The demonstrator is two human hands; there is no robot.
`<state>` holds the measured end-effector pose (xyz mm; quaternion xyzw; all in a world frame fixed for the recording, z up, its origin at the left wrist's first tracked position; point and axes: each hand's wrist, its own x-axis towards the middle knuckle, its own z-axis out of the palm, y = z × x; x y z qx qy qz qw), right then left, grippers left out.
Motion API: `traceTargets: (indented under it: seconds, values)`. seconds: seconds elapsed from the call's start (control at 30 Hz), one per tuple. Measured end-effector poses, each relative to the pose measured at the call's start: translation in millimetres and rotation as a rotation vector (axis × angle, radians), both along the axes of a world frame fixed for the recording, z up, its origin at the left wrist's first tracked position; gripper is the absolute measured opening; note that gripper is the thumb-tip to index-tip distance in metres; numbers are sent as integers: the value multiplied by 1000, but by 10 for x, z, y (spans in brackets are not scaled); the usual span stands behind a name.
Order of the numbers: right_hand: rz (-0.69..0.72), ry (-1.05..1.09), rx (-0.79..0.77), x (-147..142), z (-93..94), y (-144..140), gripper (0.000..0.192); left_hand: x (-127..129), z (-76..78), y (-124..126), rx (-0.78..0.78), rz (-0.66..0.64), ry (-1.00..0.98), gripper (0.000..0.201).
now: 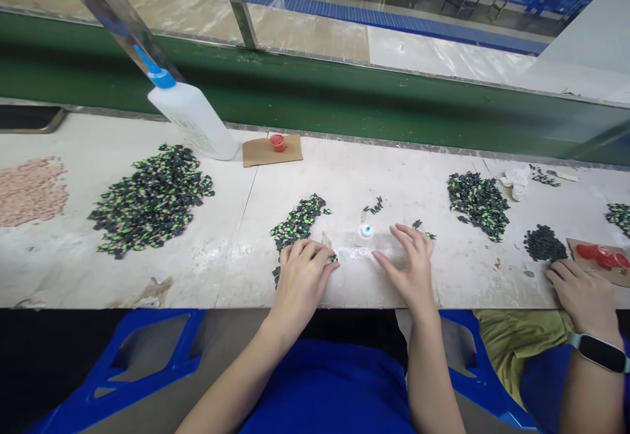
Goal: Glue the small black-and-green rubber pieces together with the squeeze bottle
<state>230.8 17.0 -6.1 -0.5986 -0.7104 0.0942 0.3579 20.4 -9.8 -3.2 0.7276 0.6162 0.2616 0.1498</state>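
Head view: left hand [302, 270] nearly closed, thumb and fingertips pinching a small black-and-green piece [334, 259] just right of the small pile [302, 217]; right hand [414, 266] half open, thumb and fingers spread, holding nothing, near the white dropper bottle [363, 236].

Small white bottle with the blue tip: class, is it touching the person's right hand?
Apart. The head view shows a strip of white tabletop between the small white bottle and the right hand's spread thumb and fingers.
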Motion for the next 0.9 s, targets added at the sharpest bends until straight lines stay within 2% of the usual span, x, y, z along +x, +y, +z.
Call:
traceTargets:
  seconds: [0.1, 0.2, 0.3, 0.4, 0.5, 0.7, 0.9]
  values:
    - [38, -19, -61, -201, -77, 50, 42, 75, 9, -19, -3, 71, 79, 16]
    - [54, 32, -86, -312, -139, 104, 33, 101, -1, -26, -16, 90, 139, 14]
    - [94, 159, -112, -339, -160, 110, 27, 103, -22, -14, -6, 61, 147, 7]
    - [97, 379, -200, -335, -158, 41, 30, 105, -49, 11, 7, 11, 122, 8]
    - [28, 600, -270, -315, -152, -65, 32, 103, -85, 39, 22, -6, 98, 8]
    - [-157, 872, -172, -203, -139, -170, 32, 102, -148, 69, 47, -28, 34, 9]
    - [-311, 837, -190, -242, -114, -162, 34, 130, -184, 78, 28, -9, 28, 7]
